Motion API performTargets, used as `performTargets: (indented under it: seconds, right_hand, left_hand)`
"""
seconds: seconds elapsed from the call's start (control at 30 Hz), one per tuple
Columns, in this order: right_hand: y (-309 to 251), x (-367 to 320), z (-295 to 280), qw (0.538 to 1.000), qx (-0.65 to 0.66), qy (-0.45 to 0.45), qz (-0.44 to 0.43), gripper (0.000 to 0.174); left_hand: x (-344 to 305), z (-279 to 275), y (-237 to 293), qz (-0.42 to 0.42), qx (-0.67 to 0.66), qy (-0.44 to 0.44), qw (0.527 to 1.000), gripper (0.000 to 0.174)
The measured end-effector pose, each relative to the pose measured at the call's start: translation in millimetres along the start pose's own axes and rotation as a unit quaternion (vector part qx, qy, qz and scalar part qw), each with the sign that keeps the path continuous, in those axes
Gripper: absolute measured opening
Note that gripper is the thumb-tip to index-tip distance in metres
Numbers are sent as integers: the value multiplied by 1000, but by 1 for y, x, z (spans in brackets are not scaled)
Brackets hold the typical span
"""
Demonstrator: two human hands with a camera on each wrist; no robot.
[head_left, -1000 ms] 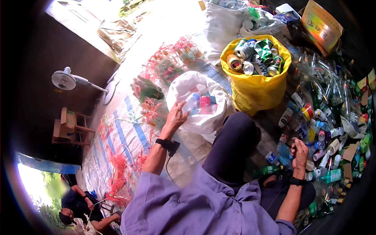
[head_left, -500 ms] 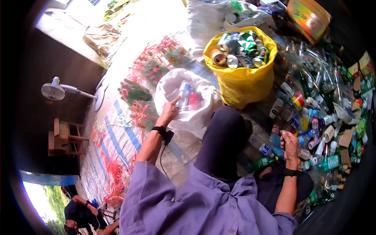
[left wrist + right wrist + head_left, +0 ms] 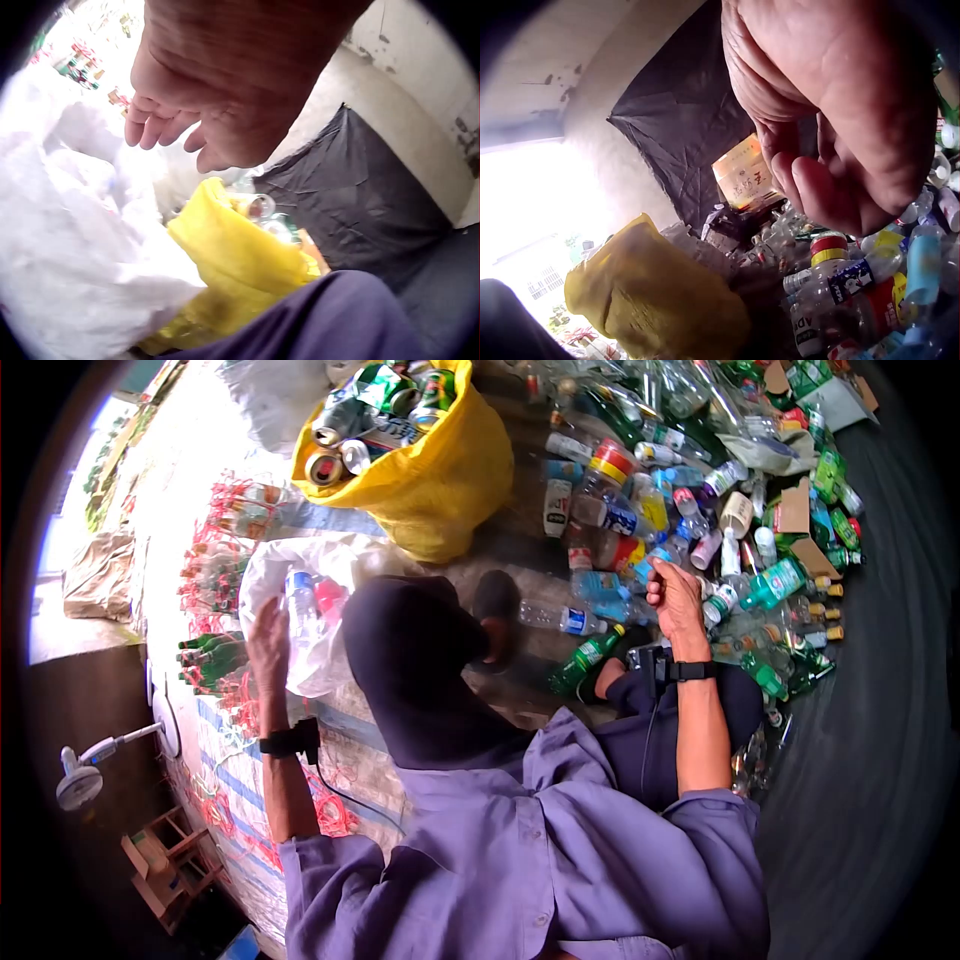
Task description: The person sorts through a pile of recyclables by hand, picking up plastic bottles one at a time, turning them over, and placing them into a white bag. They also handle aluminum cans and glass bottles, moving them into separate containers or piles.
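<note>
Since the earlier frame, the left hand (image 3: pixel 268 645) has come away from the clear bottle with the blue cap (image 3: pixel 301 598), and the head has turned, so both bags now appear more to the left. From where I stand, going by the head view, this bottle lies inside the white bag (image 3: pixel 322 668), with something red beside it. The left hand is at the outer side of the bag's mouth, its fingers rather straight and close together, and it grips nothing. The yellow bag (image 3: pixel 440 480), filled with cans (image 3: pixel 355 457), stands just beyond. The right hand (image 3: pixel 678 600) is over the near edge of the heap of bottles (image 3: pixel 775 582), fingers loosely curled; I see nothing in it. In the left wrist view, the fingers hang relaxed and a little apart above the white bag, pinching nothing. I think the wrist is best kept outside the soft rim, because a brush against it could fold the mouth inward. In the right wrist view, the fingers bend toward the palm, whose inside is partly hidden, and a bottle with a red and yellow band (image 3: pixel 829 248) lies below. Here, in my judgement, picking well means opening the fingers first, taking one bottle by its middle and lifting it straight, since its neighbours lie tight against it and may roll.
</note>
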State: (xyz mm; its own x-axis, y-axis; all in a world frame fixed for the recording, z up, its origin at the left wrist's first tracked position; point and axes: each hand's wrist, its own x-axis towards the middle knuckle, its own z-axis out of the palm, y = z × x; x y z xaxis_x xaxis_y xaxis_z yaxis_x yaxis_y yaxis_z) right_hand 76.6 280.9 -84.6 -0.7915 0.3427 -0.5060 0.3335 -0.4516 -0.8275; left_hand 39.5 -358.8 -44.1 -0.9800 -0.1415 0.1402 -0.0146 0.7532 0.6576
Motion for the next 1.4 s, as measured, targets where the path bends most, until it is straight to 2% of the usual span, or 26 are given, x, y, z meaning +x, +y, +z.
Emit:
performTargets:
  seconds: [0.03,0.1,0.2,0.23,0.33,0.4,0.43,0.5,0.53,0.57,0.63,0.7,0.77,0.87,0.93,0.97,1.03,1.07,1.17,1.27,1.33,1.4]
  right_hand:
    - [-2,-3,0,1000,1,10,9,16]
    - [2,-1,-7,999,8,12,41,14]
    - [11,3,-15,998,-10,10,66,15]
    - [17,6,-18,997,-11,17,69,15]
    - [46,20,-31,987,-47,11,151,21]
    - [80,31,-40,974,-49,38,216,28]
    - [98,35,-41,967,-52,46,245,31]
    - [129,36,-35,951,-93,96,279,37]
    - [151,41,-34,930,-127,147,313,42]
    - [170,40,-33,925,-141,155,317,51]
    - [200,39,-33,891,-171,165,388,55]
    - [229,31,-27,869,-142,244,407,51]
    - [243,26,-33,852,-247,200,416,43]
    - [243,22,-33,870,-240,187,389,45]
    - [264,36,-41,840,-221,238,435,47]
    - [272,38,-46,838,-223,237,437,47]
    - [278,37,-50,870,-126,237,414,48]
    - [280,39,-51,870,-126,236,415,48]
    - [283,37,-51,866,-143,217,426,48]
    - [281,35,-50,886,-109,191,408,48]
    - [287,32,-51,880,-25,187,436,42]
    - [279,22,-45,890,-1,165,425,39]
  left_hand:
    - [5,1,40,-5,-29,11,999,37]
    - [16,6,115,-51,-202,-24,978,45]
    - [29,30,203,-1,-288,-97,953,39]
    - [32,42,229,14,-294,-122,948,36]
    - [26,84,295,18,-393,-193,899,27]
    - [20,110,315,10,-409,-277,869,26]
    - [19,124,314,17,-395,-325,859,25]
    - [7,142,322,-31,-427,-385,818,26]
    - [5,149,318,-34,-409,-407,816,25]
    - [4,155,314,-38,-389,-430,814,24]
    - [5,158,313,-60,-376,-439,814,22]
    - [7,160,311,-81,-360,-447,815,21]
    - [11,164,309,-81,-346,-454,817,20]
    - [9,166,311,-93,-394,-454,794,22]
    - [8,165,315,-82,-388,-460,794,23]
    - [8,165,317,-66,-383,-465,795,24]
    - [8,165,321,-64,-403,-465,786,24]
    - [9,165,323,-68,-396,-470,786,24]
    - [10,168,320,-71,-380,-479,788,25]
    - [9,170,318,-88,-395,-477,780,24]
    - [10,169,318,-76,-370,-479,792,23]
    - [11,169,318,-70,-362,-483,794,23]
